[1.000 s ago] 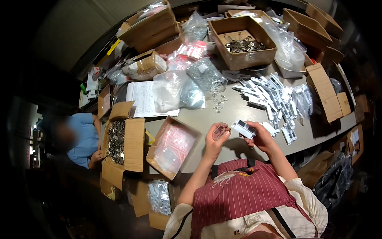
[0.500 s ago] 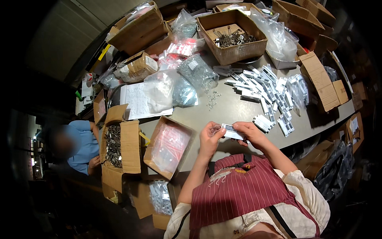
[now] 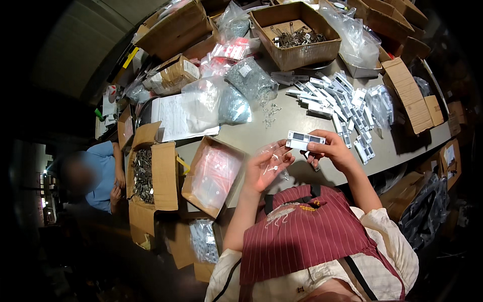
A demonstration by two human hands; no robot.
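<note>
My right hand (image 3: pixel 333 150) grips a white rectangular fitting (image 3: pixel 305 140) with a dark window, thumb on its face. Below that fitting, something small and dark shows at the fingers, too unclear to name. Just left of it, my left hand (image 3: pixel 265 167), palm partly up and fingers curled, holds a small clear plastic bag (image 3: pixel 271 151) with little light pieces inside. Both hands hover over the table's near edge. Beyond them lies a loose pile of similar white fittings (image 3: pixel 327 100), with small screws (image 3: pixel 271 115) scattered to its left.
An open carton of red-printed plastic bags (image 3: pixel 214 176) stands left of my hands, next to a carton of dark metal parts (image 3: pixel 143 176). Another metal-parts box (image 3: pixel 294 50) sits at the back. Bagged screws (image 3: pixel 251 78) and paper sheets (image 3: pixel 173 118) lie between. A person in blue (image 3: pixel 103 173) is at far left.
My hands have moved apart. The fitting, earlier between both hands, is raised in my right hand, while the clear bag hangs in my left. The neat stack of fittings nearby no longer shows.
</note>
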